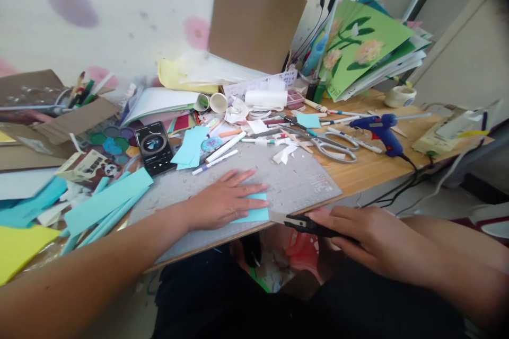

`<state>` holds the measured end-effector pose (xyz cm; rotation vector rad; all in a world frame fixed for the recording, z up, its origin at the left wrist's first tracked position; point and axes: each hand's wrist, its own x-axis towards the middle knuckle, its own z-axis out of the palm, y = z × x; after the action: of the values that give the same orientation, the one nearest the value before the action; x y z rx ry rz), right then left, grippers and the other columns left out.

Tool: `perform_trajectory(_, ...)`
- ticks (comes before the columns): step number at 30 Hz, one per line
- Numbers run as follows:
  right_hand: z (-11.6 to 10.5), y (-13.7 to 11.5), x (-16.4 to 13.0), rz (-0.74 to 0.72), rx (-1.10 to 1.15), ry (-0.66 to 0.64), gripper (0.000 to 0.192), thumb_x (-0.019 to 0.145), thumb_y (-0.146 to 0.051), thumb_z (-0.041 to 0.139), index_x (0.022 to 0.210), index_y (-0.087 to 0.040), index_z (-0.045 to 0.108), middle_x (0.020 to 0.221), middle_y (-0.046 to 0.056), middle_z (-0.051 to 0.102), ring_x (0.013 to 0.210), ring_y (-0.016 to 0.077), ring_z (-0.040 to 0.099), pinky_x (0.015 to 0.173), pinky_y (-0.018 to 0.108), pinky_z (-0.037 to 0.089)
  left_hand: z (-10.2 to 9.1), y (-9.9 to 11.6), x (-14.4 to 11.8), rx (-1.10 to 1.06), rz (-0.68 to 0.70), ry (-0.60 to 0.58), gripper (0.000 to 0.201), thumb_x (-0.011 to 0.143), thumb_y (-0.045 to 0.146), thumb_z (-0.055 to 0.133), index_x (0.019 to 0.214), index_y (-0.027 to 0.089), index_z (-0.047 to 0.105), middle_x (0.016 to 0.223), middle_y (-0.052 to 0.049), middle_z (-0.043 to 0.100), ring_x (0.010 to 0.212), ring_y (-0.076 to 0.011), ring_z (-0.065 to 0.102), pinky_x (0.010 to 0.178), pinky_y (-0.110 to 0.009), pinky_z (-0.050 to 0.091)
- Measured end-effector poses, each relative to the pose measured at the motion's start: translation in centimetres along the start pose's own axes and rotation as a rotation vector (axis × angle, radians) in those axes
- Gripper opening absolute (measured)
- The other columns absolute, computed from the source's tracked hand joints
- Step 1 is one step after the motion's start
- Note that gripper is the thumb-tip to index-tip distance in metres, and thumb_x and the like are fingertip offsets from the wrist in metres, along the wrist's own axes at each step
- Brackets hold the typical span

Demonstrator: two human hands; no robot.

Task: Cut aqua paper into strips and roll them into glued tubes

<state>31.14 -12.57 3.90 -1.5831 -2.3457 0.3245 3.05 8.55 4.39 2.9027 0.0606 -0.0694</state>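
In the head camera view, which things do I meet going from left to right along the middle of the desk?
Yellow paper sheet → black phone → left hand flat on small light-blue paper piece → grey-handled metal scissors → blue glue gun.

1. My phone (154, 146) lies left on the mat.
2. Scissors (332, 145) rest beside the blue glue gun (379, 131).
3. Green flower card (360, 45) leans behind; brown cardboard (254, 18) stands by the wall.

A small light-blue paper sheet (254, 213) lies on the grey cutting mat (286, 180), with metal scissors (332, 145) behind it and a black phone (153, 147) to the left.
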Motion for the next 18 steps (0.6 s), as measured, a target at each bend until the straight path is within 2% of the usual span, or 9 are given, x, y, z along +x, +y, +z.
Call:
perform_trajectory(3, 0.3, 0.1, -0.4, 0.007, 0.027, -0.04, 0.052, 0.089, -0.018, 0.052, 0.14, -0.028, 0.049, 0.11, 0.008, 0.072, 0.09, 0.0205, 0.07, 0.078, 0.032, 0.057, 0.3, -0.1, -0.2, -0.003, -0.051, -0.018, 0.041, 0.1, 0.036, 0.045, 0.14, 0.048, 0.042, 0.156, 0.004, 0.031, 0.147, -0.0338, 0.004, 0.11, -0.071, 0.004)
perform_trajectory(5, 0.5, 0.2, -0.7, -0.003, 0.021, -0.061, 0.051, 0.091, -0.019, 0.05, 0.141, -0.027, 0.048, 0.113, 0.008, 0.071, 0.094, 0.0217, 0.07, 0.079, 0.033, 0.057, 0.2, 0.0, -0.2, -0.01, -0.08, -0.025, 0.04, 0.1, 0.037, 0.045, 0.138, 0.05, 0.043, 0.158, 0.005, 0.026, 0.147, -0.0363, 0.001, 0.107, -0.075, 0.001)
perform_trajectory(8, 1.0, -0.1, -0.9, -0.014, -0.039, -0.083, 0.05, 0.092, -0.02, 0.047, 0.142, -0.024, 0.046, 0.118, 0.011, 0.069, 0.098, 0.0241, 0.069, 0.077, 0.036, 0.058, -0.1, 0.2, 0.0, -0.03, -0.103, -0.036, 0.039, 0.1, 0.036, 0.046, 0.135, 0.051, 0.046, 0.158, 0.006, 0.025, 0.147, -0.0376, 0.002, 0.107, -0.075, 0.007)
perform_trajectory(11, 1.8, -1.4, -0.4, -0.04, -0.12, -0.065, 0.049, 0.091, -0.019, 0.046, 0.14, -0.02, 0.048, 0.118, 0.014, 0.068, 0.098, 0.0265, 0.069, 0.076, 0.039, 0.059, -0.1, 0.2, 0.3, -0.043, -0.113, -0.051, 0.039, 0.1, 0.034, 0.046, 0.135, 0.051, 0.046, 0.158, 0.006, 0.025, 0.147, -0.0376, 0.003, 0.107, -0.075, 0.006)
perform_trajectory(18, 3.1, -5.2, 2.3, -0.017, -0.098, -0.05, 0.049, 0.088, -0.015, 0.048, 0.136, -0.017, 0.05, 0.097, 0.01, 0.071, 0.083, 0.0231, 0.068, 0.07, 0.034, 0.054, 0.1, 0.4, 0.4, -0.009, -0.135, -0.069, 0.038, 0.101, 0.034, 0.044, 0.135, 0.051, 0.046, 0.158, 0.007, 0.026, 0.147, -0.0372, 0.005, 0.104, -0.078, -0.002)
